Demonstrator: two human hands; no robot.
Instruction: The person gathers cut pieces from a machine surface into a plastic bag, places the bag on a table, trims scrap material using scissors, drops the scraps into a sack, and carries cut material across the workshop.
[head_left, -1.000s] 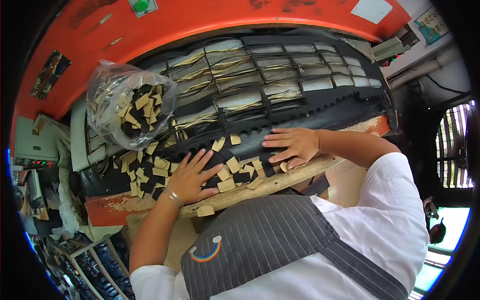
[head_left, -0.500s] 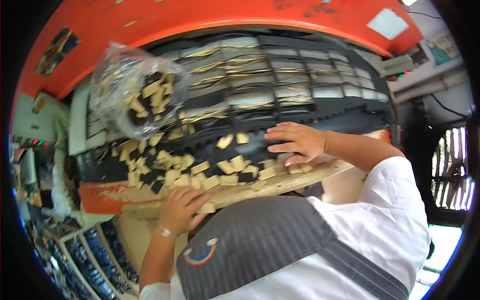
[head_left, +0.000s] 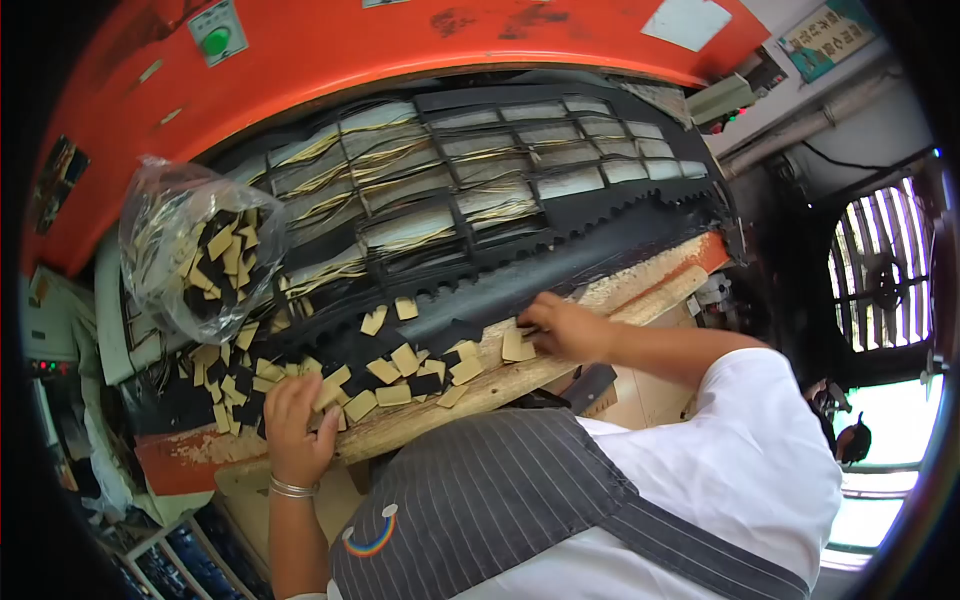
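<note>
Many small flat rectangular pieces, tan on one face and black on the other, lie scattered along the front of the bench; tan pieces (head_left: 392, 394) are in the middle. My left hand (head_left: 293, 420) rests over the left part of the pile, fingers slightly bent and thumb apart, touching pieces beneath it. At the wooden front edge, my right hand (head_left: 568, 330) has its fingers curled in against a couple of upright tan pieces (head_left: 517, 343); its fingertips are partly hidden and slightly blurred. A clear plastic bag (head_left: 150, 250) holding more such pieces stands behind my left hand.
Behind the pieces lies a black sheet with a grid of rectangular openings (head_left: 495, 200) and yellowish strips. An orange machine body (head_left: 330, 40) with a green button (head_left: 215, 41) spans the back. A wooden strip (head_left: 480, 408) edges the bench front.
The view has turned and shifted. My right hand's fingers, stretched out above the bench before, are now curled at the tan pieces by the edge. My left hand has moved further over the pile.
</note>
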